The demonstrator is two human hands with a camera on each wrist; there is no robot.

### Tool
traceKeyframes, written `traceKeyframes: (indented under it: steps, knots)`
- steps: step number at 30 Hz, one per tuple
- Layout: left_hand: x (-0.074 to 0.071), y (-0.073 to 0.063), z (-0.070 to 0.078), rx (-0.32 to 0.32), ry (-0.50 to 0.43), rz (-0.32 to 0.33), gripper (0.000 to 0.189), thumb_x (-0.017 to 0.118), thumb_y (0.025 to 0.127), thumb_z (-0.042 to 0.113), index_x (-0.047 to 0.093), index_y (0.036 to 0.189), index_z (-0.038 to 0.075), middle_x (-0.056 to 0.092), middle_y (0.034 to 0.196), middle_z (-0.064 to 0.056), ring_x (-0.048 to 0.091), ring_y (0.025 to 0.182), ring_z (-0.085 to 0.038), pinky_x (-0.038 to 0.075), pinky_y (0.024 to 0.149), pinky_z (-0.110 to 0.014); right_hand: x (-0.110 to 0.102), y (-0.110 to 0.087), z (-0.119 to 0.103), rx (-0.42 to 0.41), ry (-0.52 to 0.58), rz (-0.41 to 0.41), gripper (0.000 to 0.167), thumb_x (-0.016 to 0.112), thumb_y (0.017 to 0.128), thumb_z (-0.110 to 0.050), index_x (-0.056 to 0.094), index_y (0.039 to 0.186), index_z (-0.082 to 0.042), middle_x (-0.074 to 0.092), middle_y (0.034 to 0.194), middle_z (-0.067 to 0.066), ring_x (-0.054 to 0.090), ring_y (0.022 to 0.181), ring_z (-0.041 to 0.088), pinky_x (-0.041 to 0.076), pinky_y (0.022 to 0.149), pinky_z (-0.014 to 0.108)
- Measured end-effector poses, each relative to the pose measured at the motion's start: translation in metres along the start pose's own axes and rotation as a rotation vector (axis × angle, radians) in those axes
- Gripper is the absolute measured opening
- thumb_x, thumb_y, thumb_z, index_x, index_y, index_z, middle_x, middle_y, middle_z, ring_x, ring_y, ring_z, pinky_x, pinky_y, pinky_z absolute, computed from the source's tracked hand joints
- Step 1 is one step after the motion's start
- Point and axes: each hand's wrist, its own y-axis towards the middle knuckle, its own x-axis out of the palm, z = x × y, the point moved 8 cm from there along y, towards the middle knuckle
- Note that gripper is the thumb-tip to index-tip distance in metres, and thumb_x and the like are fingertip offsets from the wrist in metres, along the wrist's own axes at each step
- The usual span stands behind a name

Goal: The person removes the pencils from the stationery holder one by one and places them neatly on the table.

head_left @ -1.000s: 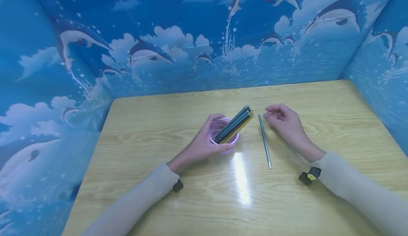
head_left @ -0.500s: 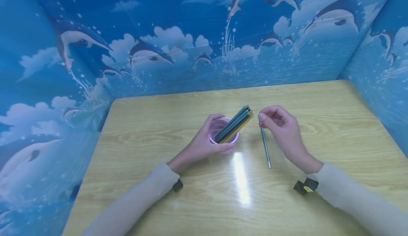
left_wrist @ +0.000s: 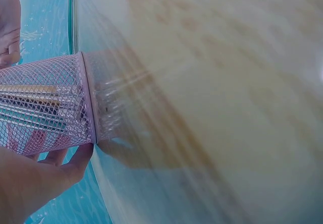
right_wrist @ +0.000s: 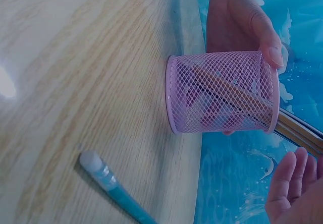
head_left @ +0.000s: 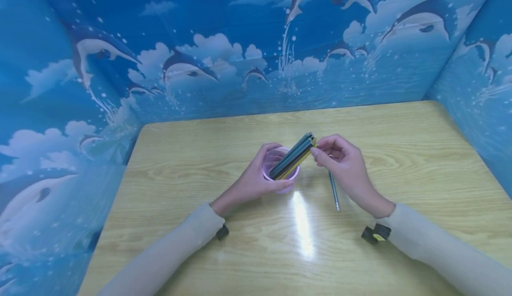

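Note:
My left hand (head_left: 256,171) grips a pink mesh pencil cup (head_left: 285,185) around its side, thumb near the rim. The cup stands upright on the table in the right wrist view. A bundle of pencils (head_left: 294,156), green, dark and yellow, leans out of it to the right. My right hand (head_left: 346,165) is at their upper ends, thumb and forefinger pinching the end of a yellow pencil (head_left: 306,154). Below that hand a single teal pencil (head_left: 334,191) lies on the table, its far end hidden. Its white eraser (right_wrist: 91,161) shows in the right wrist view.
The wood-grain table (head_left: 192,167) has a bright light reflection in front of the cup. Blue dolphin-print sheets (head_left: 224,56) stand along its back and sides. A small dark device (head_left: 376,234) sits at the right wrist, another dark device (head_left: 222,232) at the left.
My right hand has moved left, from beside the loose teal pencil, over its far end, to the tops of the pencils in the cup. The left hand and cup have stayed put.

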Motion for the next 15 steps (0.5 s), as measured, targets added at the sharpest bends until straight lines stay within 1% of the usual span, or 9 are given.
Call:
traceKeyframes:
  steps: [5,9,13,15]
  knots:
    - [-0.0001,0.0001,0.0001,0.005,0.003,0.003,0.089,0.092,0.085,0.003,0.041,0.155,0.020,0.059,0.148,-0.005,0.059,0.137,-0.032,0.046,0.119,-0.045,0.0026,0.0019,0.0017,0.005,-0.001,0.002,0.018,0.074,0.104,-0.005,0.067,0.115,0.007,0.072,0.103,0.013,0.072,0.085,0.017,0.065,0.077,0.027]
    - [-0.0003,0.0001,-0.0012,0.008,0.007,0.004,0.090,0.093,0.085,0.003,0.040,0.155,0.021,0.059,0.148,-0.005,0.059,0.137,-0.031,0.046,0.119,-0.044,0.0039,0.0021,-0.0008,-0.012,0.001,0.013,0.017,0.072,0.103,-0.001,0.066,0.116,0.009,0.073,0.103,0.012,0.074,0.087,0.018,0.065,0.078,0.027]
    - [0.0001,0.0002,-0.0012,0.013,0.009,0.005,0.091,0.093,0.084,0.003,0.040,0.156,0.020,0.059,0.148,-0.006,0.059,0.137,-0.032,0.046,0.119,-0.045,0.0019,0.0010,-0.0049,-0.041,0.013,0.052,0.015,0.070,0.103,0.003,0.065,0.115,0.010,0.075,0.102,0.010,0.075,0.088,0.023,0.065,0.079,0.027]
    - [0.0003,0.0004,-0.0008,0.014,0.011,0.006,0.092,0.093,0.084,0.002,0.040,0.156,0.019,0.059,0.149,-0.007,0.060,0.137,-0.032,0.047,0.119,-0.046,0.0002,0.0003,-0.0069,-0.052,0.036,0.076,0.014,0.069,0.102,0.005,0.065,0.114,0.011,0.075,0.101,0.009,0.075,0.087,0.023,0.065,0.078,0.026]
